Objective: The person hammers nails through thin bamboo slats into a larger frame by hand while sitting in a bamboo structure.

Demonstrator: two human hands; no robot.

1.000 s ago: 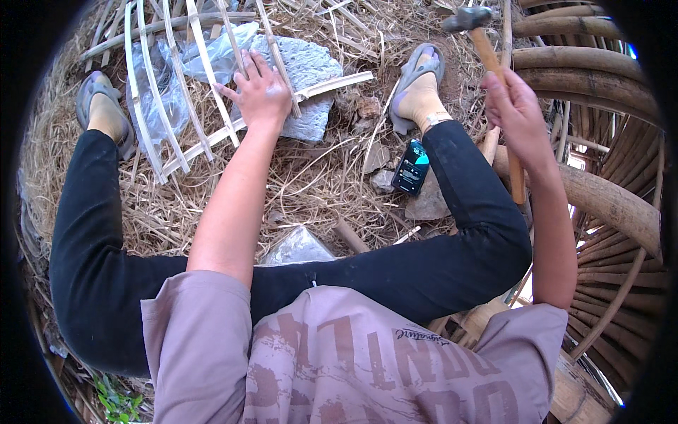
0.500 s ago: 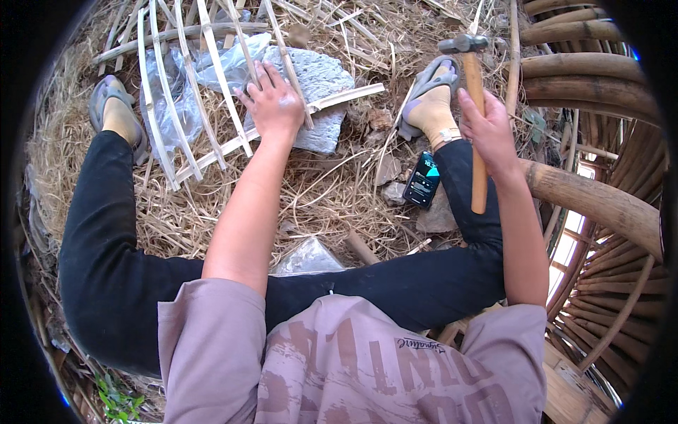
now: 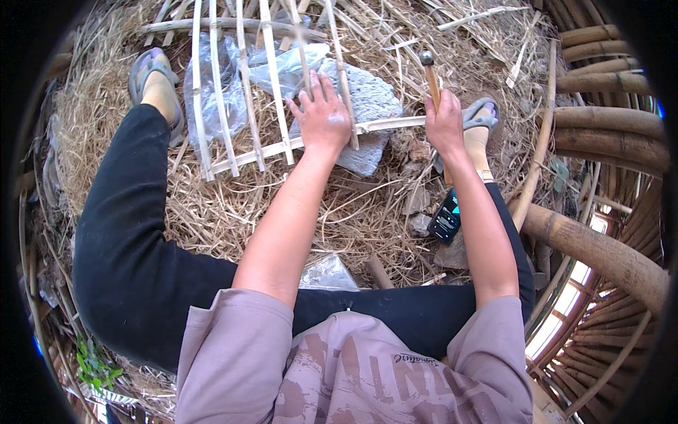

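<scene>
Two bare hands at work, both busy. Right hand (image 3: 445,126) clenched around a wooden hammer handle (image 3: 432,81), small metal hammer head (image 3: 426,57) pointing away, up beyond the knuckles. Left hand (image 3: 323,116) flat and spread, palm down, not closed on anything, pressing a lattice of split bamboo strips (image 3: 240,85) against a grey stone (image 3: 367,113). Fingers (image 3: 305,86) fanned over the upright slats, thumb side toward the hammer. One long cross strip (image 3: 318,138) running under that palm and out toward the right hand, its pale end just short of the hammer grip. Crumpled clear plastic sheet (image 3: 212,92) lying beneath the lattice, off to the far side of the pressing hand. Just past the right fist, a foot in a grey sandal (image 3: 480,116); the other sandalled foot (image 3: 152,78) well away beyond the lattice's outer edge. Nearer the body from the hammer hand, beside the forearm, a small dark phone-like device (image 3: 446,220) on the ground, with a few stone lumps (image 3: 420,225) next to it. Dry straw (image 3: 233,212) everywhere underneath. Black trousers (image 3: 134,240) framing the patch on both sides. Outward of the right arm, thick curved bamboo poles (image 3: 600,254) stacked into a round frame.
</scene>
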